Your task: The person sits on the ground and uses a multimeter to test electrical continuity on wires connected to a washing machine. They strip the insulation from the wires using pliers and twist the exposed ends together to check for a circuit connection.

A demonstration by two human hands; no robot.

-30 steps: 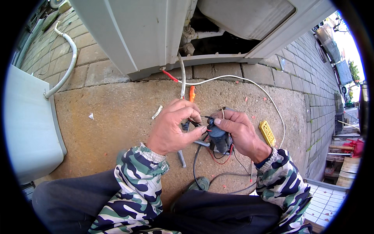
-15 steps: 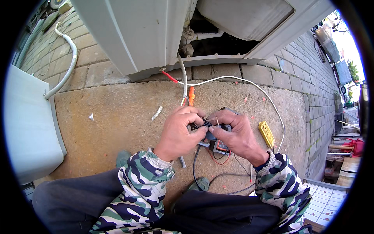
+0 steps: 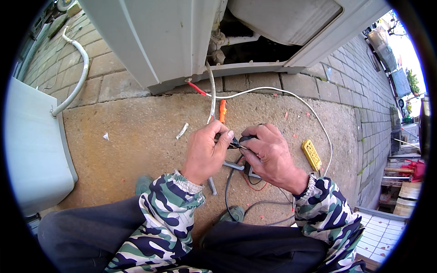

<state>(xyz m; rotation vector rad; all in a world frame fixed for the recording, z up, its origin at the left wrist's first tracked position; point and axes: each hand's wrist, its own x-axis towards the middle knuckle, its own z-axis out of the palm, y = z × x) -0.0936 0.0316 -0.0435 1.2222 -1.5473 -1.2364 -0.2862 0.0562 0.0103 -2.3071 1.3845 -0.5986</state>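
Observation:
My left hand (image 3: 205, 152) pinches dark thin wires (image 3: 234, 144) near the centre of the head view, thumb and fingers closed on them. My right hand (image 3: 273, 154) is curled against the other end of the wires, gripping a black part (image 3: 246, 139) that its fingers mostly cover. Beneath both hands lie a partly hidden dark device (image 3: 250, 170), thin red and black leads and a grey-handled tool (image 3: 232, 164). Above them, a thick white cable (image 3: 212, 91) hangs from the grey housing (image 3: 164, 41), beside an orange-handled tool (image 3: 222, 110) on the concrete.
A yellow power strip (image 3: 312, 154) lies at right, inside a curve of white wire (image 3: 318, 118). A pale box-shaped appliance (image 3: 34, 141) with a hose stands at left. A short white offcut (image 3: 182, 131) lies on the concrete. Stacked clutter (image 3: 405, 195) lines the far right.
My right hand has rolled over the black cylinder, which is now mostly hidden. My left hand has drawn its fingers closer round the wires, shifting slightly rightward since a second ago.

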